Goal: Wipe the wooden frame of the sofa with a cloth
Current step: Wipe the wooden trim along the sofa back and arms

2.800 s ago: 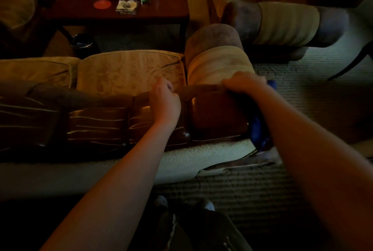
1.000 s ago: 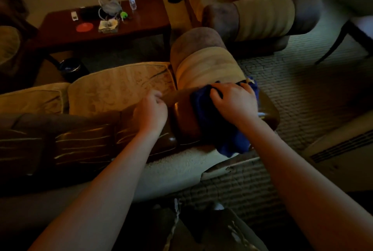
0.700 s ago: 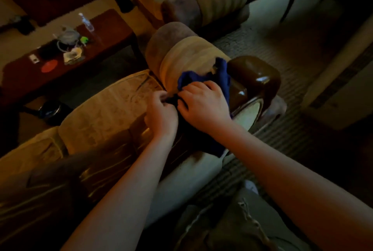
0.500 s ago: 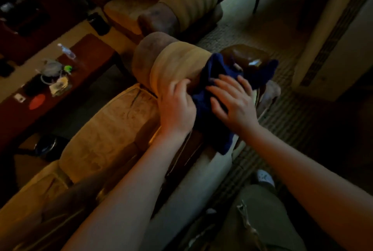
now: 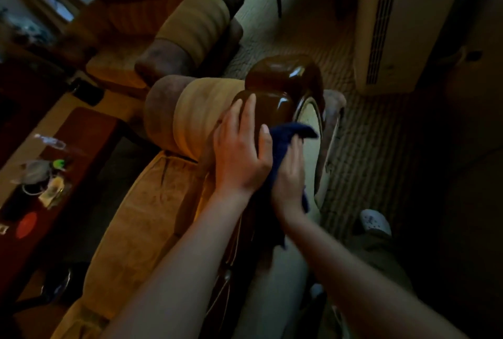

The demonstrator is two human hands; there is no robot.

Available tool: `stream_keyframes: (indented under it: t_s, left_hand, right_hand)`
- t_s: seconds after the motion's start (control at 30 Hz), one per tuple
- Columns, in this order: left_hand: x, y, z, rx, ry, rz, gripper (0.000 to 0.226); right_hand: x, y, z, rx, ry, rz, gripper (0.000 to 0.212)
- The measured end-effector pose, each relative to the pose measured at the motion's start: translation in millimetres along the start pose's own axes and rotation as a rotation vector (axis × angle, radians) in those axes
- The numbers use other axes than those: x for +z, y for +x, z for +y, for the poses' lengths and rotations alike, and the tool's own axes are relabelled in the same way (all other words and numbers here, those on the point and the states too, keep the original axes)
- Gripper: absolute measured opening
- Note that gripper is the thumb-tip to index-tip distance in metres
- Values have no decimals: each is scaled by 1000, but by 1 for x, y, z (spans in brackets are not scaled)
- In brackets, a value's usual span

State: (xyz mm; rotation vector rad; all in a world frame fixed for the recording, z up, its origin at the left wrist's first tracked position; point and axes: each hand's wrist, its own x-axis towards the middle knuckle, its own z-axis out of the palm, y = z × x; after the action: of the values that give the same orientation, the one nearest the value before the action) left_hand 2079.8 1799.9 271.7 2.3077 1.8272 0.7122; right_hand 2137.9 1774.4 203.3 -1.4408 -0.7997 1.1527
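Dim room — no legible writing

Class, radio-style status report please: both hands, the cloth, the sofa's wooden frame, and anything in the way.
Left hand flat on wooden frame, fingers straight. Right hand holds blue cloth against the frame's corner. Nothing seen blocking the wood.

Ahead of my hands: glossy wooden frame (image 5: 283, 77) corner, rising above the cloth (image 5: 285, 137).
Left flank: padded armrest roll (image 5: 190, 118) touching the frame.
Right flank: carpet (image 5: 362, 148), open as far as the white vented unit (image 5: 381, 25).
Beyond: second armchair (image 5: 190, 28), well apart.
Far left: coffee table (image 5: 76, 142), cluttered.
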Motion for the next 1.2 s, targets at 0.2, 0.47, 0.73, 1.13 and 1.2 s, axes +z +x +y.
stream_keyframes:
  t_s: [0.2, 0.47, 0.73, 1.13, 1.2]
  left_hand:
    - [3, 2, 0, 9, -1, -22, 56]
    - [8, 2, -3, -34, -4, -49, 53]
    - [6, 5, -3, -40, -24, -43, 53]
    - [6, 4, -2, -69, -10, -29, 51]
    - [6, 5, -1, -71, 1, -42, 51]
  right_hand:
    - [-23, 94, -35, 80, 143, 48, 46]
    - [6, -9, 2, 3, 2, 113, 43]
    - [-9, 94, -24, 14, 129, 294, 42]
    - [-6, 67, -19, -62, -48, 442, 33]
    - [1, 42, -13, -75, -16, 432, 32]
